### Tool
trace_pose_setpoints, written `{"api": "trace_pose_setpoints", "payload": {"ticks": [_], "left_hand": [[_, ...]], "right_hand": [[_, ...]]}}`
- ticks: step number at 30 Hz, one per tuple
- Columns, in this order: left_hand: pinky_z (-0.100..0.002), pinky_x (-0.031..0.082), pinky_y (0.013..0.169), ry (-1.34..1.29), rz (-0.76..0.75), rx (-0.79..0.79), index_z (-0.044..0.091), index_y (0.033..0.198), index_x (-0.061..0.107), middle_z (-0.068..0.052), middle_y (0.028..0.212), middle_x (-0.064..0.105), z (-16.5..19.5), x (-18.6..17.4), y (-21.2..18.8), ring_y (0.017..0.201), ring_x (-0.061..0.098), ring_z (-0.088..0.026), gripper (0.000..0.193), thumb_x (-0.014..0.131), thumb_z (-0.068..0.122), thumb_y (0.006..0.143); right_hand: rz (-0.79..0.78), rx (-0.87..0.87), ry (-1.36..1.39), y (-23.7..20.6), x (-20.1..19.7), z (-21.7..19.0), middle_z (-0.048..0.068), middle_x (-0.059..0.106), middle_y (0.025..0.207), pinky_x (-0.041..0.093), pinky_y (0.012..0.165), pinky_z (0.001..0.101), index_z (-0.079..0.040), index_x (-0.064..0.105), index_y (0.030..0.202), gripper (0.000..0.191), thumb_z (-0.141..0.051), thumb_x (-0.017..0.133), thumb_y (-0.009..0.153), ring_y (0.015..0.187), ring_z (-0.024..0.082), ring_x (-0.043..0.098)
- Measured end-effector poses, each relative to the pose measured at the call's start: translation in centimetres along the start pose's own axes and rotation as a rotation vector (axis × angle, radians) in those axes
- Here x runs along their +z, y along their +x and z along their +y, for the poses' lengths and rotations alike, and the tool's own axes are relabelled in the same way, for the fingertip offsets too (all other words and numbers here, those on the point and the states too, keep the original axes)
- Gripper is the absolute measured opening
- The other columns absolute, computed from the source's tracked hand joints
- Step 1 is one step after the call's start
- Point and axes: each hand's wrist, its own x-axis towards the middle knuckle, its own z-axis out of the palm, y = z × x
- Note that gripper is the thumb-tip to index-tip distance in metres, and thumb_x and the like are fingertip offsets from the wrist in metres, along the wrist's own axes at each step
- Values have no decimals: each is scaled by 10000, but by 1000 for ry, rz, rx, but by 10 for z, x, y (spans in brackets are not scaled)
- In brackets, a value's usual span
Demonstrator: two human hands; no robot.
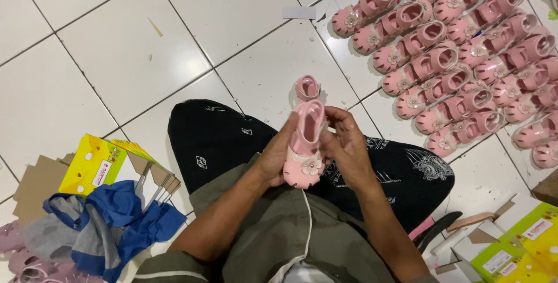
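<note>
While I'm watching the head cam feed, the biggest thing is the white tiled floor, with rows of pink children's sandals laid out at the upper right, the far ones cut off by the frame edge. Next down in size, black patterned trousers on crossed legs fill the middle. At the lower left sits a blue and grey cloth on flattened yellow cartons, and some green and yellow boxes are cropped at the lower right.

Both forearms angle in toward the lap. The left hand cups one pink sandal from the side, fingers curled round it, thumb mostly hidden behind the shoe. The right hand pinches its strap area, fingertips bent in. One more small pink sandal lies on the floor just past the knees.
</note>
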Motion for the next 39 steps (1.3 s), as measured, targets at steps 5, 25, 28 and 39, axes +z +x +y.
{"api": "trace_pose_setpoints", "payload": {"ticks": [5, 25, 28, 39], "left_hand": [[-378, 624, 772, 10, 33, 37, 10, 1377, 538, -202, 1081, 676, 3, -3, 1, 894, 724, -254, 736, 295, 649, 1103], [-398, 614, 831, 15, 288, 171, 31, 1392, 529, -165, 1137, 687, 32, -55, 18, 963, 710, -246, 732, 290, 639, 1062], [-408, 610, 838, 2, 296, 199, 11, 1364, 550, -166, 1124, 689, 47, -77, 27, 969, 705, -259, 723, 302, 630, 1085], [-428, 612, 898, 83, 370, 228, 33, 1377, 551, -163, 1189, 682, 111, -107, 81, 1106, 702, -286, 744, 230, 619, 1050]], "right_hand": [[143, -282, -288, -1, 13, -26, 199, 501, 1458, 500, 1059, 388, 16, 451, 1455, 538, -225, 655, 1019, 1363, 279, 518], [205, -43, -397, -9, -19, 49, 180, 569, 1409, 554, 988, 363, 7, 542, 1396, 496, -143, 687, 945, 1284, 246, 600], [273, 126, -427, -5, -39, 70, 192, 630, 1323, 572, 947, 356, 1, 570, 1375, 503, -161, 716, 922, 1184, 241, 659], [123, 9, -883, 55, -11, 59, 240, 505, 1434, 540, 941, 447, -30, 553, 1381, 591, -283, 756, 887, 1267, 361, 567]]}}
